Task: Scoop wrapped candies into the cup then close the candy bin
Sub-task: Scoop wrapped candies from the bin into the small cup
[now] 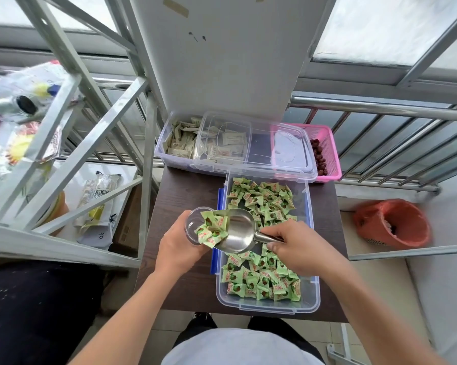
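Left of the candy bin, left hand clasps the probably flimsy cup; right hand pinches the handle of the scoop.

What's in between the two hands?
In the head view: the clear cup held by the left hand, and the metal scoop held by the right hand, with green candies bunched at the scoop's lip.
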Available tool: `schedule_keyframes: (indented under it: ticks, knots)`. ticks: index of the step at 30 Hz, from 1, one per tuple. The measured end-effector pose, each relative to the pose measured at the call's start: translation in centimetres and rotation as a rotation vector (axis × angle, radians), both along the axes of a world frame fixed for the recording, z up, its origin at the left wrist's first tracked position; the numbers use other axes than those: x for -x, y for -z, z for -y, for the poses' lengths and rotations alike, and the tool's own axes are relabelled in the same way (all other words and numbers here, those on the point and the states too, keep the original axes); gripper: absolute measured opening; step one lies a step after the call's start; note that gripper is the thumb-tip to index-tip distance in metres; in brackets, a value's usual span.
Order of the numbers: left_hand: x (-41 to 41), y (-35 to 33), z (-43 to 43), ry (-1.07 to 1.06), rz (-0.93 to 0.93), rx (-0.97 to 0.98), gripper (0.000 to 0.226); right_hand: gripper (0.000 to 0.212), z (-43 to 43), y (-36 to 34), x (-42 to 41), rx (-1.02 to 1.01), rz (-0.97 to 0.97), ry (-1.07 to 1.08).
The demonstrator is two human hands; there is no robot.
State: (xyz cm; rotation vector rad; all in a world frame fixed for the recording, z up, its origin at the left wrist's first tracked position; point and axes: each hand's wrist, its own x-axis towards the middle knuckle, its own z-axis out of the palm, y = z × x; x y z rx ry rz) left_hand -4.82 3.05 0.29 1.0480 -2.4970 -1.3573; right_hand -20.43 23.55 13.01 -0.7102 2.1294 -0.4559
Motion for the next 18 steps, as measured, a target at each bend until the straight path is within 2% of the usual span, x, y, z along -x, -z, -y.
schedule_keyframes:
  ticks: [5,10,14,18]
  knots:
    - [-0.2,0.0,-0.3,0.012,-0.003,0.028,0.055,0.025,2.5,-2.4,-0.5,-0.04,-0.108,-0.071]
    - [-0.4,0.0,-0.1,0.011,0.009,0.043,0.059,0.02,3.6,-3.6,-0.5,-0.026,-0.169,-0.073]
    - [-0.7,0.4,0.2,0.007,0.016,0.053,0.069,0.026,2.8,-4.7,0.3,0.021,-0.117,-0.017]
    - [-0.9,1.1,0.4,-0.008,0.022,0.037,0.072,0.023,0.7,-3.8,2.1,0.104,-0.012,0.128]
